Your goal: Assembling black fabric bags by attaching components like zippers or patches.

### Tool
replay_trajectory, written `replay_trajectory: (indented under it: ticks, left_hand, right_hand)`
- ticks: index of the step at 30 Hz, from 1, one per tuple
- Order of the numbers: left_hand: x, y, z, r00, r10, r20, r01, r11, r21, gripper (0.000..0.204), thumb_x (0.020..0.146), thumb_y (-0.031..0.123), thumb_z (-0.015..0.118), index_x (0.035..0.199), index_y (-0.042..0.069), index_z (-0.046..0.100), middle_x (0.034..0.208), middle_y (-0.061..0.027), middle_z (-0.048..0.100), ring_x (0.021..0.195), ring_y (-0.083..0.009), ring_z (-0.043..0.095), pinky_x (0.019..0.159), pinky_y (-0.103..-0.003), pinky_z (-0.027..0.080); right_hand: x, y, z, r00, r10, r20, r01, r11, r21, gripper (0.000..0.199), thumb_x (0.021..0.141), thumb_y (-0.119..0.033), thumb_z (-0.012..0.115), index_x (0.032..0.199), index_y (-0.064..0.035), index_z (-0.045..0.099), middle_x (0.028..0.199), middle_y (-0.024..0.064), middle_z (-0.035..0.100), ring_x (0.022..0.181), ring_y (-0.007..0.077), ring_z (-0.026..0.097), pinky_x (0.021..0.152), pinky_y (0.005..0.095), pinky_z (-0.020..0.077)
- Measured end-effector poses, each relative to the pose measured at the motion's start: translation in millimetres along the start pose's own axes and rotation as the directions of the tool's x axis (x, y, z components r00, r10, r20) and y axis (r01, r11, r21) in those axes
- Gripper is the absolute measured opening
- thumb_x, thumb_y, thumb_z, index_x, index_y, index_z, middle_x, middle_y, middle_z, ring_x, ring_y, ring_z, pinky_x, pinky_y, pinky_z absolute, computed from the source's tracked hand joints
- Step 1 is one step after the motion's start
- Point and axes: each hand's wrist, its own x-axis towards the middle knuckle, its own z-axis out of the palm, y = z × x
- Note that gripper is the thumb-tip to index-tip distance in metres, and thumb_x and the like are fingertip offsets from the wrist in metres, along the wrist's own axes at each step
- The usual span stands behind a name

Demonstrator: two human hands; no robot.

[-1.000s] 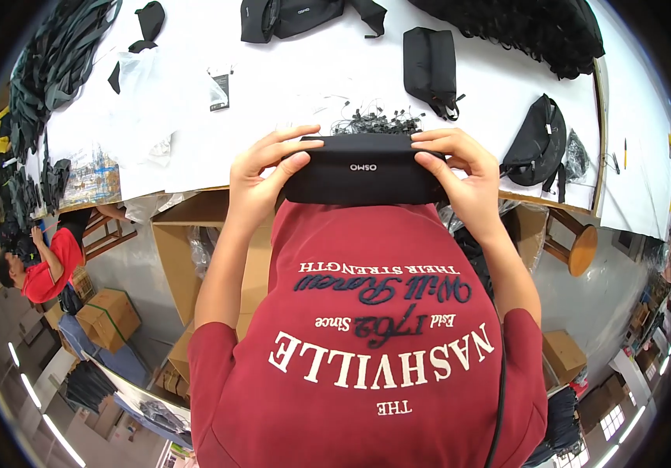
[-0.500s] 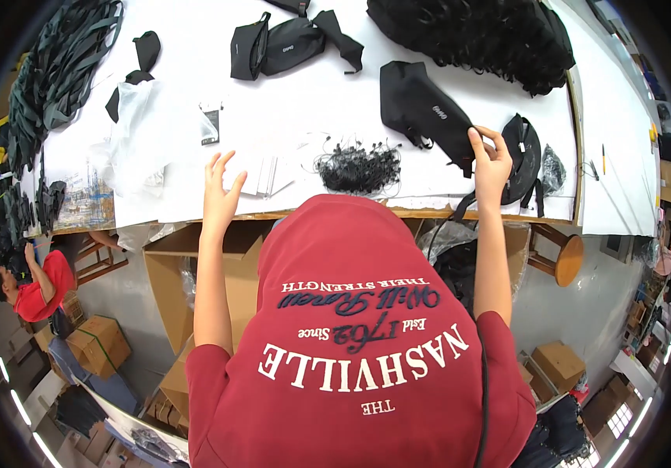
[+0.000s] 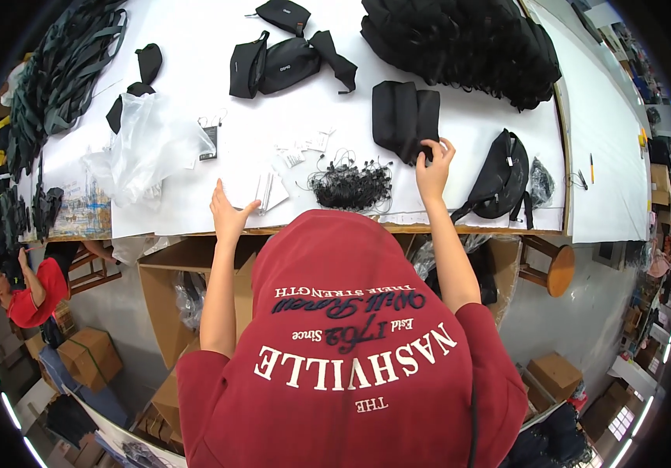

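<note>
My right hand [image 3: 434, 170] pinches the near corner of a black fabric bag [image 3: 404, 118], which lies folded over on the white table. My left hand [image 3: 229, 217] is open by the table's near edge, thumb and fingers apart, beside a small stack of white paper slips [image 3: 271, 192]. Between my hands lies a tangled heap of thin black cords [image 3: 351, 185]. Right of my right hand rests a black waist bag [image 3: 499, 178] with a strap, apart from the hand. A clear bag with dark contents [image 3: 541, 183] sits just beyond it.
A large pile of black bags [image 3: 468, 47] fills the far right. More black pouches [image 3: 289, 64] lie at the far middle. Clear plastic bags [image 3: 144, 148] and dark straps [image 3: 66, 74] are on the left. A person in red [image 3: 37, 288] is at the far left.
The long black bag, stretched out before, is now folded over and sits farther left. My right hand has moved left with it. My left hand has come down toward the table's near edge.
</note>
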Motion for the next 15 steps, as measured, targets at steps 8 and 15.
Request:
replay_trajectory:
  ticks: [8, 15]
  left_hand:
    - [-10, 20, -20, 0.982, -0.107, -0.157, 0.083, 0.985, -0.153, 0.093, 0.073, 0.034, 0.077, 0.142, -0.003, 0.026, 0.135, -0.0248, 0.041, 0.126, -0.0367, 0.038, 0.105, -0.043, 0.032]
    - [-22, 28, -42, 0.92, -0.189, -0.343, 0.048, 0.923, -0.381, 0.078, 0.075, 0.018, 0.074, 0.141, 0.008, 0.033, 0.121, -0.0196, 0.05, 0.113, -0.0317, 0.045, 0.098, -0.042, 0.034]
  right_hand:
    - [6, -63, 3, 0.984, -0.1, 0.148, 0.075, 0.983, 0.168, 0.018, 0.076, -0.007, 0.066, 0.093, -0.0078, 0.062, 0.097, 0.0096, 0.055, 0.091, 0.0262, 0.054, 0.08, 0.0368, 0.0451]
    - [-3, -90, 96, 0.82, -0.2, 0.536, 0.287, 0.955, -0.082, 0.012, 0.072, -0.011, 0.068, 0.084, -0.0085, 0.064, 0.088, 0.0106, 0.055, 0.088, 0.0287, 0.056, 0.075, 0.0394, 0.0466]
